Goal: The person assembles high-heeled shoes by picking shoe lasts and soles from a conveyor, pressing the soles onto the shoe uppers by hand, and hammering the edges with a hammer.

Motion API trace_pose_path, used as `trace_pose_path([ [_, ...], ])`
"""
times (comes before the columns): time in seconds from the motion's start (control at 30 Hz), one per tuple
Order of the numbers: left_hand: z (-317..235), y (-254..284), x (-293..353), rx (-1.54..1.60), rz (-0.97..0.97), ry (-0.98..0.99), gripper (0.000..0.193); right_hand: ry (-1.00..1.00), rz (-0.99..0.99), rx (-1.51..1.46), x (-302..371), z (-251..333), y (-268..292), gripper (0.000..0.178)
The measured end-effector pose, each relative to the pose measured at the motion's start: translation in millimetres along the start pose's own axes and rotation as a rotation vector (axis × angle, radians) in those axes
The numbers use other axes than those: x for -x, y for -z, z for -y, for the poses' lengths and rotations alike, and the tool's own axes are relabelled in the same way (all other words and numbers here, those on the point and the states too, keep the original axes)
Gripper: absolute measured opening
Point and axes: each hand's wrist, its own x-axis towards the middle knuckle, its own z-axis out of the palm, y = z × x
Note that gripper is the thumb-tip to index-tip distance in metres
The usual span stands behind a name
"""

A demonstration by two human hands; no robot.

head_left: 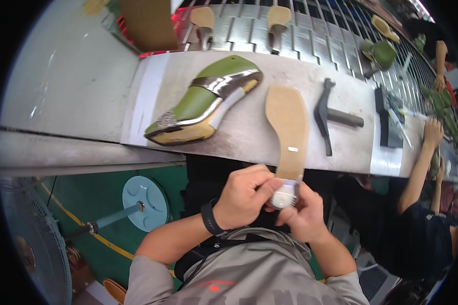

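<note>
A tan shoe sole (287, 114) reaches from my hands over the bench edge, its toe end on the bench and a small metallic tab in its middle. At the near end is a heel piece with a rounded white tip (282, 199). My left hand (245, 195) is closed on the left side of that heel end, thumb on top. From the right, the fingers of my right hand (305, 211) close round the same end. Left of the sole lies a green shoe (206, 99) with brown and silver bands. To its right is a hammer (324, 117).
On the grey bench (234, 150), a dark block (389, 119) holds pen-like tools. Beyond is a slatted conveyor (310, 33) with heeled soles (279, 23) and a green shoe (382, 53). A co-worker's arm (417, 168) reaches in at right. A fan (28, 244) stands lower left.
</note>
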Motion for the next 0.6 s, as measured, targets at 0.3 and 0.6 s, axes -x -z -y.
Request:
trace_pose_path([
  [0.3,-9.9,143.4,6.8,-0.672,-0.791,-0.551,0.049,0.543,-0.402,-0.053,-84.7,52.8,-2.1,0.035],
  [0.6,-108.4,154.9,13.3,-0.299,-0.546,-0.351,0.032,0.558,-0.484,0.090,-147.2,20.6,30.5,0.049],
])
